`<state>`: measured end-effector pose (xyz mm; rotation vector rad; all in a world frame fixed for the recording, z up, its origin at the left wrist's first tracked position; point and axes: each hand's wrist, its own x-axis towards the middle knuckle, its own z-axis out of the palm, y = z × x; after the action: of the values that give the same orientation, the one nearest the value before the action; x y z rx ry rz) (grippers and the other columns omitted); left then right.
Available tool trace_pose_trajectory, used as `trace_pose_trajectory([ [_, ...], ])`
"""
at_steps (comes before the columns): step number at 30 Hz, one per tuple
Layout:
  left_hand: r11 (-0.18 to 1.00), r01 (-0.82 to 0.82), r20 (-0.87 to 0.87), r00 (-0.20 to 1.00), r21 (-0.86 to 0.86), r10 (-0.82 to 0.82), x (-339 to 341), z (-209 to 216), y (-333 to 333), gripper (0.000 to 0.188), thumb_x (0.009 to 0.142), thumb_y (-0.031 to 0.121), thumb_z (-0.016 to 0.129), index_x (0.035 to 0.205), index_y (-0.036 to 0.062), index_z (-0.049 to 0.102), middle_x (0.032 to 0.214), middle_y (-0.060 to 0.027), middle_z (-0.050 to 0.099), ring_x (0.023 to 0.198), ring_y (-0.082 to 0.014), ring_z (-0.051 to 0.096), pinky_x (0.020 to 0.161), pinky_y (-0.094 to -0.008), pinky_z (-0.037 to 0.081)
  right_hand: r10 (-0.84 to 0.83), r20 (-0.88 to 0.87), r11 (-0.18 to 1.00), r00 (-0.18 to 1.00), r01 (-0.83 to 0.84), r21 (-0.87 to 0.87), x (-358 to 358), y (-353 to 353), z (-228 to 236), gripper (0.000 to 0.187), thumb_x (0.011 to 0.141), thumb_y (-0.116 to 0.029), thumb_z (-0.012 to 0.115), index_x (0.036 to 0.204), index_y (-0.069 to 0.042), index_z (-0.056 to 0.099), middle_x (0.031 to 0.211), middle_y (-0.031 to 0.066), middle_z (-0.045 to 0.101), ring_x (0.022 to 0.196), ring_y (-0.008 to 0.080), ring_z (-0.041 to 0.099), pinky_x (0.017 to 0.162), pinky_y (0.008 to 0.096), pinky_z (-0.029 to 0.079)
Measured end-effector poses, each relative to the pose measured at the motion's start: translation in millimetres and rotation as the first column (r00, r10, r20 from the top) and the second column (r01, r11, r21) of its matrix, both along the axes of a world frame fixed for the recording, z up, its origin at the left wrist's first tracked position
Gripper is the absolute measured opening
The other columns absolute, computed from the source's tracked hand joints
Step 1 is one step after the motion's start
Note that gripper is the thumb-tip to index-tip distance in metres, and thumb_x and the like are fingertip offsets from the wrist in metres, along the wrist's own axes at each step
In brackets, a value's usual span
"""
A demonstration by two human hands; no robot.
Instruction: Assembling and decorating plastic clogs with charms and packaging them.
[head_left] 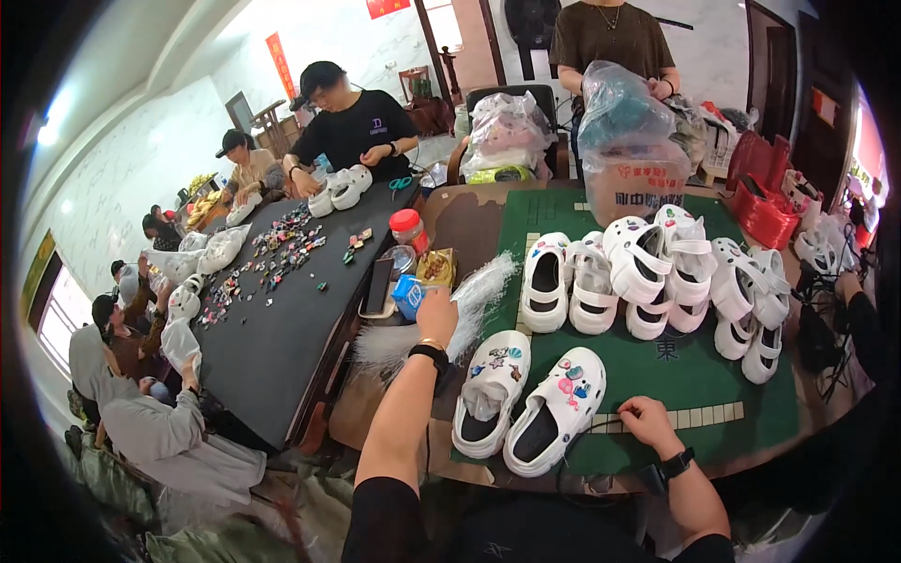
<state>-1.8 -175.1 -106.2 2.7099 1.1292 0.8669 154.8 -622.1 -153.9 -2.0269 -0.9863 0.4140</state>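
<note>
My left hand reaches over a fanned bundle of thin clear strands, beside a small blue carton and a gold box. Its fingertips are partly hidden, so I cannot tell whether they grip the carton. Down on the green mat, my right hand is closed, thumb and finger pinching a thin black cord. Between my hands lie two white clogs with colourful charms: a left clog with clear plastic stuffed inside, and a right clog, its opening showing a black insole.
Several more white clogs stand farther back on the mat. A red-lidded jar and a phone lie left. Loose charms cover part of the neighbouring dark table, where other people work. A person stands behind a plastic bag.
</note>
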Motion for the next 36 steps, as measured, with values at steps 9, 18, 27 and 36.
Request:
trace_pose_trajectory([
  [9, 0.992, -0.071, -0.086, 0.993, 0.108, 0.081, 36.8, -3.4, 21.7, 0.017, 0.079, 0.024, 0.07, 0.086, 0.0082, 0.073, 0.102, -0.0145, 0.061, 0.099, -0.0345, 0.06, 0.078, -0.0444, 0.053, -0.031, 0.034, 0.999, 0.999, 0.032, -0.024, -0.3, -0.4, -3.7, 0.016, 0.077, -0.015, 0.068, 0.088, -0.004, 0.071, 0.079, 0.0117, 0.065, 0.069, 0.024, 0.064, 0.065, 0.0343, 0.052],
  [18, 0.984, -0.138, 0.057, 0.99, 0.116, 0.132, 36.8, -16.4, 44.0, 0.017, 0.081, 0.018, 0.061, 0.079, 0.0047, 0.072, 0.095, -0.017, 0.063, 0.095, -0.0372, 0.059, 0.079, -0.0477, 0.05, -0.023, 0.06, 1.0, 0.998, 0.024, -0.009, -3.8, 3.6, -7.4, 0.015, 0.077, -0.016, 0.068, 0.087, -0.005, 0.072, 0.078, 0.0119, 0.065, 0.069, 0.0261, 0.064, 0.065, 0.036, 0.052],
  [27, 0.922, 0.186, 0.541, 0.841, -0.341, 0.03, 27.5, 34.3, 27.1, 0.019, 0.088, 0.017, 0.06, 0.087, -0.0014, 0.063, 0.084, -0.0164, 0.067, 0.08, -0.0316, 0.064, 0.074, -0.0388, 0.049, -0.047, 0.037, 0.999, 0.998, 0.047, 0.0, -1.5, 1.0, -2.9, 0.015, 0.078, -0.016, 0.067, 0.086, -0.004, 0.072, 0.079, 0.012, 0.065, 0.069, 0.0258, 0.065, 0.064, 0.0355, 0.052],
  [36, 0.896, 0.222, 0.732, 0.665, -0.384, 0.149, 6.1, 81.8, 35.5, 0.022, 0.09, 0.017, 0.058, 0.093, -0.0028, 0.064, 0.083, -0.0158, 0.069, 0.076, -0.0269, 0.066, 0.07, -0.0362, 0.05, -0.048, 0.005, 0.999, 0.999, 0.048, -0.021, 1.8, 2.5, -5.2, 0.015, 0.079, -0.015, 0.066, 0.085, -0.003, 0.071, 0.08, 0.0121, 0.067, 0.067, 0.0242, 0.065, 0.064, 0.0346, 0.052],
])
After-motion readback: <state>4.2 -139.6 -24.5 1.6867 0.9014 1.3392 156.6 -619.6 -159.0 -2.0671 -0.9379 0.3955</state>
